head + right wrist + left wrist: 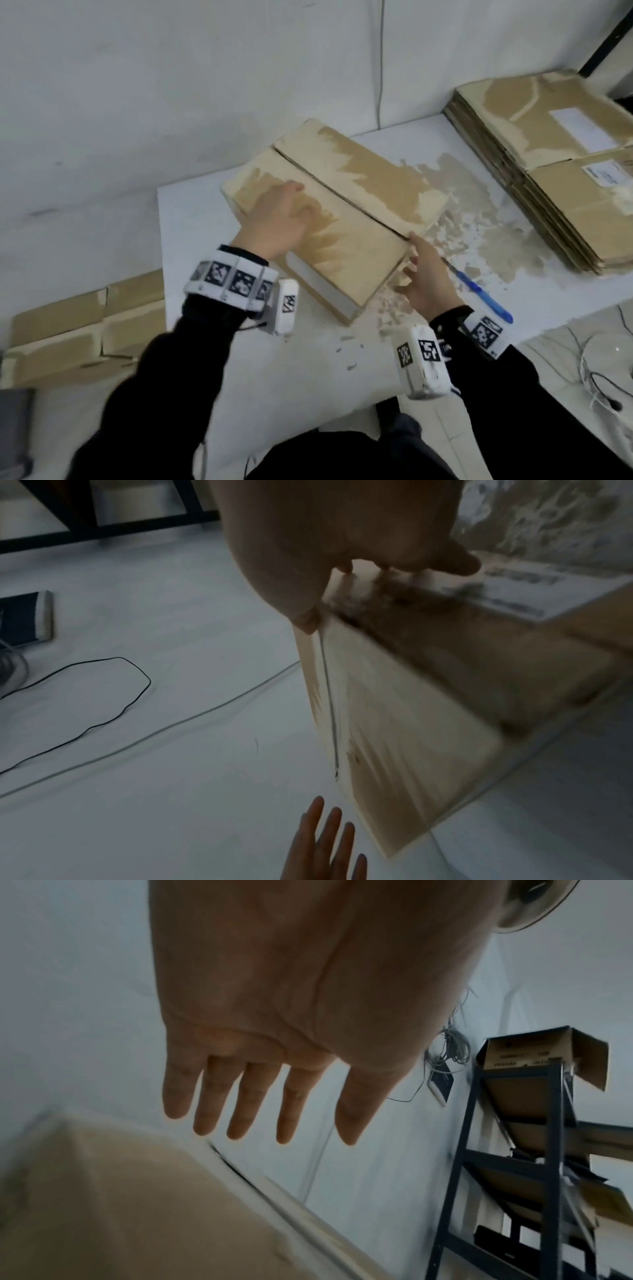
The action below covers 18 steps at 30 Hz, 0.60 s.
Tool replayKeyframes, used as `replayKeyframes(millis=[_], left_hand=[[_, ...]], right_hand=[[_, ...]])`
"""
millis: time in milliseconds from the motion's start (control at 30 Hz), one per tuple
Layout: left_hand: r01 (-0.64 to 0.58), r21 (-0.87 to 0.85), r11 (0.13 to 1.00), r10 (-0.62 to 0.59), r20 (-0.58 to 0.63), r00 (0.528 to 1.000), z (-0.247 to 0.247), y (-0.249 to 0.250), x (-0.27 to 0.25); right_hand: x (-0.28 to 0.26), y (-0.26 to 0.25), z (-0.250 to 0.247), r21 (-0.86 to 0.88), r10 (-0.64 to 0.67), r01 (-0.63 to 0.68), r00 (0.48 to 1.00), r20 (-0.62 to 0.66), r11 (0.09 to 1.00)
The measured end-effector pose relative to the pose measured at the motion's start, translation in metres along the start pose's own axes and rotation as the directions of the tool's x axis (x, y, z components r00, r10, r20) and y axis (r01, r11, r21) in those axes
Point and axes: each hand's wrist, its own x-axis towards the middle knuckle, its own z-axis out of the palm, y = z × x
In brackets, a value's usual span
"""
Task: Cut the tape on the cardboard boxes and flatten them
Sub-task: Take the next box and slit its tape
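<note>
left hand lay flat with straight fingers over one cardboard box on the white table.
right hand curled its fingers on the box's near end by the seam; box looked light, stiff, best held at flap edges. one blue cutter, one flattened stack.

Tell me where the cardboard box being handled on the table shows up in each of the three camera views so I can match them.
Head: the cardboard box lies mid-frame on the white table, a hand at each end.
Left wrist: the cardboard box fills the lower left, blurred, below the straight fingers.
Right wrist: the cardboard box runs down the centre-right.
Shared landmark: the seam between its two top flaps.
</note>
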Motion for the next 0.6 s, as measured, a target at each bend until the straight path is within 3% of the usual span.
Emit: replayKeyframes(millis=[100, 200, 333, 433, 500, 600], left_hand=[[-0.023, 0.072, 0.997, 0.016, 0.094, 0.995, 0.054, 0.042, -0.019], [0.035, 0.263, 0.964, -0.071, 0.129, 0.989, 0.112, 0.076, -0.025], [0.183, 0.466, 0.866, -0.178, -0.055, 0.982, 0.166, 0.085, -0.014], [0.223, 0.542, 0.81, -0.107, -0.237, 0.966, 0.183, 0.069, -0.015], [0.158, 0.604, 0.781, -0.014, -0.235, 0.972, 0.182, 0.062, -0.019], [0.125, 0.625, 0.771, -0.03, -0.16, 0.987, 0.172, 0.062, -0.026]], right_hand=[[0.022, -0.036, -0.029, -0.049, -0.08, 0.078, 0.996, -0.036, 0.996], [0.051, -0.061, -0.04, -0.172, -0.131, 0.137, 0.99, 0.045, 0.975], [0.063, -0.05, -0.053, -0.321, -0.127, 0.189, 0.971, 0.204, 0.928], [0.054, -0.023, -0.074, -0.312, -0.144, 0.215, 0.961, 0.235, 0.926], [0.06, -0.004, -0.087, -0.261, -0.083, 0.14, 0.972, 0.219, 0.955], [0.067, 0.008, -0.089, -0.143, 0.153, -0.12, 0.956, 0.25, 0.982]])
